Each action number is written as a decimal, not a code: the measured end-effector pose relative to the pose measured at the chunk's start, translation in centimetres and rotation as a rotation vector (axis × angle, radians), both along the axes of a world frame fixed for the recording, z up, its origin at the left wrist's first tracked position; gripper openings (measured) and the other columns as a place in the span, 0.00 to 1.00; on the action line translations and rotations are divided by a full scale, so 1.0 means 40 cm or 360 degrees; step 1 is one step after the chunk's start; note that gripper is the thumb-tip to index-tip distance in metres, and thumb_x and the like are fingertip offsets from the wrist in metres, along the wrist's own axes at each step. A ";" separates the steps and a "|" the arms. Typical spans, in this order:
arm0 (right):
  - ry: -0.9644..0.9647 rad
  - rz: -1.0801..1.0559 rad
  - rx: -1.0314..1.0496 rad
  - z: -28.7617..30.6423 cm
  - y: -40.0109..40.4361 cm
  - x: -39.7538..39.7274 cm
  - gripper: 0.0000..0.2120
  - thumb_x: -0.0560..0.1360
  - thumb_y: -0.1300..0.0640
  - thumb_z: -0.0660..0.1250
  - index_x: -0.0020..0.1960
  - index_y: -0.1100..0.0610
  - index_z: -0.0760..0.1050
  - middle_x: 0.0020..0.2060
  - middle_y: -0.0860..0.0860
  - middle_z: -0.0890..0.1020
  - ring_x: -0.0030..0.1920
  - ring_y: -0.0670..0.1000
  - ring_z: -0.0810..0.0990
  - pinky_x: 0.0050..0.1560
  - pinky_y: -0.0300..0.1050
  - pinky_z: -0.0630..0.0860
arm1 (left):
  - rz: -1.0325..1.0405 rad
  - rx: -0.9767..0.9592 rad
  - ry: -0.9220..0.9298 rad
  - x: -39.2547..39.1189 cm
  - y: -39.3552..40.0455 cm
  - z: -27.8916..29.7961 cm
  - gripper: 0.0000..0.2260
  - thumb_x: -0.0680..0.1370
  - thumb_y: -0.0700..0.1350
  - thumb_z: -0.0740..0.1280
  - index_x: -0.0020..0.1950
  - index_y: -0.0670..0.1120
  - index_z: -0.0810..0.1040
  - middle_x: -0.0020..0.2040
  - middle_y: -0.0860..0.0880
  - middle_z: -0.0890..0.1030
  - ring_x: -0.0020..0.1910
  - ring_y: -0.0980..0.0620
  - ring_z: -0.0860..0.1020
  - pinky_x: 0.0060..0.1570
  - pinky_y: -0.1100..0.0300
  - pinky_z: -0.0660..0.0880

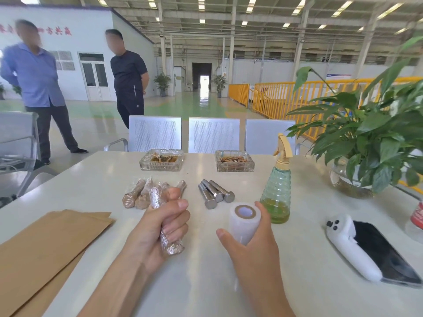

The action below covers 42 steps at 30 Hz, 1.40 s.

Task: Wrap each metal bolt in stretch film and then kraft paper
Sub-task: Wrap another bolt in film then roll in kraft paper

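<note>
Two glass ashtrays (161,162) (235,161) full of cigarette butts; spray bottle (277,191) part-filled.

White table (96,179) with kraft sheets (45,243), wrapped bolts (137,194), bare bolts (215,194), ashtrays (161,160), spray bottle (276,191), phone (384,252).

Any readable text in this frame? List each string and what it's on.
"共赢": red characters on the white wall, top left; the characters left of them are blurred.
Logo on the standing person's dark trousers: too small to read.
Blue-and-white banner behind the yellow railing: too small to read.
Red printed container at right edge: illegible.
</note>
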State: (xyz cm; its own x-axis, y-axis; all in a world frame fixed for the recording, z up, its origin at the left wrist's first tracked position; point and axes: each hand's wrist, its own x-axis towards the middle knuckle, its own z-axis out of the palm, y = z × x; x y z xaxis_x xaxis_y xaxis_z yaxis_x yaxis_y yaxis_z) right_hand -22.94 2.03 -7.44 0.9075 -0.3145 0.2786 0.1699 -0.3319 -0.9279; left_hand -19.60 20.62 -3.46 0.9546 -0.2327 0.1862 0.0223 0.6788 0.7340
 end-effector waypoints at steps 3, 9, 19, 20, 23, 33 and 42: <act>-0.0108 -0.0149 0.0026 0.024 0.003 -0.029 0.46 0.69 0.47 0.79 0.80 0.42 0.57 0.71 0.41 0.68 0.71 0.44 0.68 0.70 0.45 0.67 | 0.0058 -0.0087 0.0057 -0.001 -0.007 0.003 0.11 0.74 0.31 0.63 0.43 0.48 0.73 0.26 0.53 0.61 0.21 0.58 0.57 0.20 0.65 0.57; -0.0578 -0.0144 -0.0051 0.070 0.097 -0.129 0.17 0.71 0.44 0.66 0.59 0.41 0.75 0.52 0.39 0.80 0.46 0.47 0.81 0.43 0.36 0.75 | -0.0197 -0.0399 0.0078 -0.005 -0.007 0.017 0.04 0.77 0.38 0.64 0.45 0.45 0.77 0.34 0.53 0.60 0.27 0.57 0.61 0.26 0.64 0.60; 0.0201 0.0385 -0.0241 0.094 0.192 -0.100 0.10 0.77 0.39 0.66 0.48 0.46 0.73 0.46 0.45 0.82 0.44 0.44 0.80 0.50 0.40 0.76 | 0.0021 -0.0329 0.0199 0.002 0.000 0.011 0.14 0.79 0.54 0.67 0.39 0.49 0.70 0.23 0.55 0.58 0.19 0.58 0.55 0.18 0.66 0.53; 0.0185 0.0387 -0.0253 0.087 0.198 -0.098 0.11 0.76 0.40 0.68 0.48 0.46 0.72 0.46 0.45 0.81 0.44 0.44 0.80 0.50 0.40 0.76 | 0.0043 -0.0321 0.0200 0.003 0.003 0.009 0.16 0.80 0.54 0.67 0.37 0.49 0.68 0.22 0.55 0.58 0.19 0.58 0.53 0.17 0.66 0.52; 0.0152 0.0381 -0.0160 0.068 0.211 -0.094 0.12 0.74 0.42 0.72 0.47 0.47 0.73 0.44 0.44 0.82 0.42 0.44 0.81 0.47 0.37 0.76 | 0.0074 -0.0279 0.0209 0.003 0.009 0.003 0.22 0.81 0.56 0.66 0.31 0.50 0.62 0.21 0.54 0.57 0.20 0.56 0.51 0.18 0.64 0.53; 0.0172 0.0522 -0.0162 0.063 0.219 -0.072 0.11 0.80 0.45 0.64 0.61 0.35 0.75 0.47 0.41 0.80 0.52 0.41 0.80 0.57 0.42 0.77 | 0.0226 -0.0085 0.0371 0.025 -0.016 -0.018 0.28 0.72 0.67 0.69 0.27 0.51 0.61 0.25 0.52 0.61 0.34 0.50 0.75 0.45 0.58 0.73; 0.0111 0.0532 -0.1054 0.075 0.224 -0.088 0.27 0.86 0.48 0.52 0.82 0.44 0.49 0.74 0.45 0.63 0.72 0.48 0.68 0.62 0.43 0.69 | 0.0376 0.0130 0.0570 0.043 -0.020 -0.033 0.24 0.77 0.63 0.70 0.33 0.50 0.65 0.28 0.51 0.61 0.29 0.50 0.74 0.45 0.54 0.76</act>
